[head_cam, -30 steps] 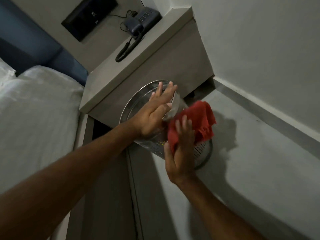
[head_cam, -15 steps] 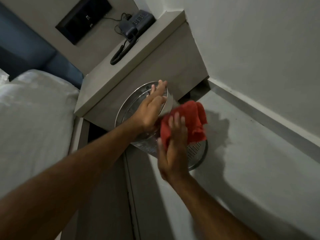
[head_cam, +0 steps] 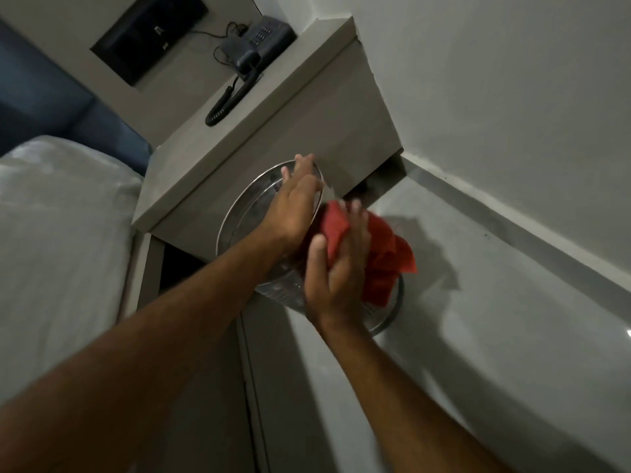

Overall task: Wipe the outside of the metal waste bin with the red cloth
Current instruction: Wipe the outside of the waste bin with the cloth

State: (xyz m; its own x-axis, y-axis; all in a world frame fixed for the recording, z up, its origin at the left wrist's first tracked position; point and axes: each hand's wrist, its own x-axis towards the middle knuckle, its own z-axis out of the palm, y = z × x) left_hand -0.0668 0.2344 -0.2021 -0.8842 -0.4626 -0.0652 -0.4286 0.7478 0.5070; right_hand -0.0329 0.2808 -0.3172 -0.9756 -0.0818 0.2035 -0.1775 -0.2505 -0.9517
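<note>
A perforated metal waste bin (head_cam: 239, 220) stands on the pale floor in front of the bedside table. My left hand (head_cam: 293, 203) lies across its open top, fingers curled over the far rim. My right hand (head_cam: 336, 264) presses the red cloth (head_cam: 382, 254) flat against the bin's near right side. The cloth bunches out to the right of my palm and covers much of that wall. Only the bin's rim, a strip of its lower side and part of its base show.
A grey bedside table (head_cam: 259, 131) overhangs the bin, with a dark corded phone (head_cam: 252, 49) on top. A bed with white linen (head_cam: 61, 233) lies at the left. A wall and skirting (head_cam: 512, 216) run along the right. Bare floor (head_cam: 478, 353) spreads at the lower right.
My right hand has slid the red cloth further round and up the bin's side. My left hand has shifted towards the far rim. The camera has tilted slightly.
</note>
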